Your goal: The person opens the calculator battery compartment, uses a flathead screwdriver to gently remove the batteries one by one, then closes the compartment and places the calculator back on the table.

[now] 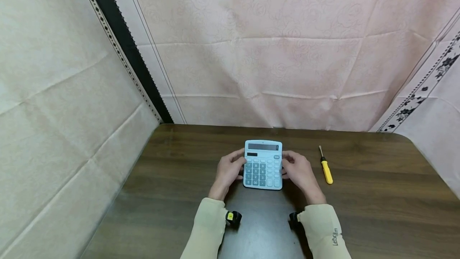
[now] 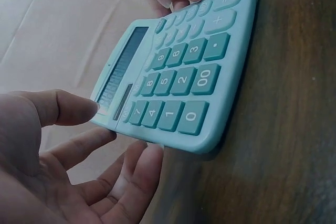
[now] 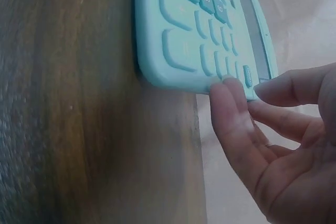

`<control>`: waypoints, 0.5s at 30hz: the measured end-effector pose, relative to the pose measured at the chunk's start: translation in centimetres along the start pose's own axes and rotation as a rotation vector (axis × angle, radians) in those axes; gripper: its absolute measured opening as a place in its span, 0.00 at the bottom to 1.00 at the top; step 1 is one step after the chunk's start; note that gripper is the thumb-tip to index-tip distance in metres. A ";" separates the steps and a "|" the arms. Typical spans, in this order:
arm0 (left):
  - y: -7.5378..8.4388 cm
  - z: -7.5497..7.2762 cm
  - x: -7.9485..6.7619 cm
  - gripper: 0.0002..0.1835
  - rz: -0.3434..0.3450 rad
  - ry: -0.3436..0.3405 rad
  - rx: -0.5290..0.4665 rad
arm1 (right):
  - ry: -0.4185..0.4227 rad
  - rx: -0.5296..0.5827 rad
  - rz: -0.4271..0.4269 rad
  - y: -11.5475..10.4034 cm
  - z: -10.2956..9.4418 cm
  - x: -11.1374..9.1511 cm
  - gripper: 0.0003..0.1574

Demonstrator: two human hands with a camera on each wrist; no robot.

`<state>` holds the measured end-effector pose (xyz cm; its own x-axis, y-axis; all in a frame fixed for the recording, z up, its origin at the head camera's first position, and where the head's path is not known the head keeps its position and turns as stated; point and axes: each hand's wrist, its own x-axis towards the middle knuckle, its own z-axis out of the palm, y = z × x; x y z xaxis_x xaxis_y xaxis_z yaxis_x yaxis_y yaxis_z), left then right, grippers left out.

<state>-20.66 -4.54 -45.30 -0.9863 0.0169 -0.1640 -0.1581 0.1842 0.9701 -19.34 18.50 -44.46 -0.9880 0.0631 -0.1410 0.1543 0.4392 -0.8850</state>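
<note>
A light-blue calculator (image 1: 266, 156) lies between both hands with its display away from the person; the display reads 0. In the head view, my left hand (image 1: 227, 171) holds its left edge and my right hand (image 1: 300, 173) its right edge. The left wrist view has the left thumb (image 2: 68, 107) on the face beside the display, with the other fingers along the side and underneath. On the opposite side, the right thumb (image 3: 289, 88) meets the display-end edge in the right wrist view, and the fingertips press against the side. The calculator's underside is hidden.
A screwdriver (image 1: 327, 172) with a yellow handle lies to the right of the right hand, its shaft directed away. The dark wooden table (image 1: 172, 187) ends at a back edge just beyond the calculator. Pale patterned cloth (image 1: 280, 71) hangs behind and at the sides.
</note>
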 end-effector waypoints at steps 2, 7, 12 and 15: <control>0.0 0.0 0.0 0.24 0.006 -0.001 -0.002 | 0.008 -0.003 -0.014 0.0 0.0 0.0 0.26; 0.2 -0.1 0.0 0.25 0.048 0.000 -0.007 | 0.025 0.001 -0.045 -0.2 -0.2 -0.1 0.26; 0.4 0.0 -0.1 0.25 0.101 0.040 -0.007 | 0.032 0.010 -0.094 -0.3 -0.2 -0.4 0.27; 0.5 0.0 -0.1 0.23 0.135 0.087 0.004 | 0.048 0.009 -0.125 -0.4 -0.2 -0.6 0.27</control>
<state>-20.61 -4.42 -44.80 -0.9989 -0.0434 -0.0161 -0.0241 0.1901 0.9815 -18.84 18.48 -43.95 -0.9987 0.0513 -0.0082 0.0299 0.4386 -0.8982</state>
